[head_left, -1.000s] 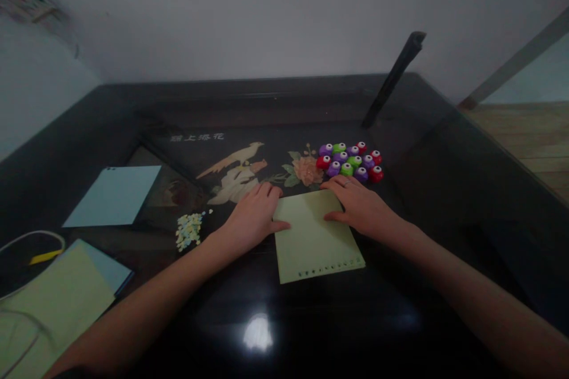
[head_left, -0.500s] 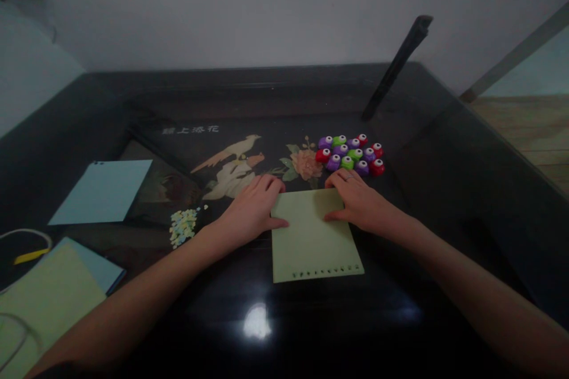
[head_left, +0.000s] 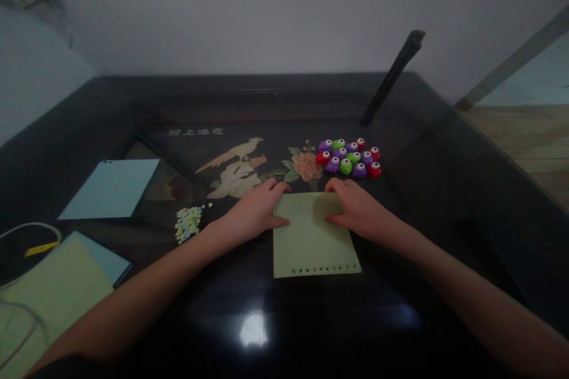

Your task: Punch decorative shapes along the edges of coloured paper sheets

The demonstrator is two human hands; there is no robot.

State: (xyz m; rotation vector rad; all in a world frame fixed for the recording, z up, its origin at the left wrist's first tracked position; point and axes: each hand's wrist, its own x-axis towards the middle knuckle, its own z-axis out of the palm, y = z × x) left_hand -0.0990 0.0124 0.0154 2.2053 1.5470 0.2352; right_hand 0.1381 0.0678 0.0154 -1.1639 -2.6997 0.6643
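A pale green sheet of paper (head_left: 313, 243) lies on the dark glossy table in front of me, with a row of punched holes along its near edge. My left hand (head_left: 260, 207) grips its far left corner, thumb on top and fingers curled at the far edge. At the far right corner, my right hand (head_left: 353, 204) has hold of it in the same way, with its thumb over the paper. The fingertips at the far edge are partly hidden. Just beyond my right hand sits a cluster of purple, green and red eyeball-shaped toys (head_left: 349, 157).
Small pastel paper bits (head_left: 188, 224) are heaped beside my left forearm. A light blue sheet (head_left: 113, 189) lies farther left. Nearer are a yellow-green sheet (head_left: 53, 290) and a white cable (head_left: 31, 225) with a yellow tag. A black stick-like object (head_left: 393, 77) rises at the back right.
The whole view has shifted slightly, showing more of the wall. Both hands stay at the sheet's far corners, their fingers a little more bent. The sheet has barely moved.
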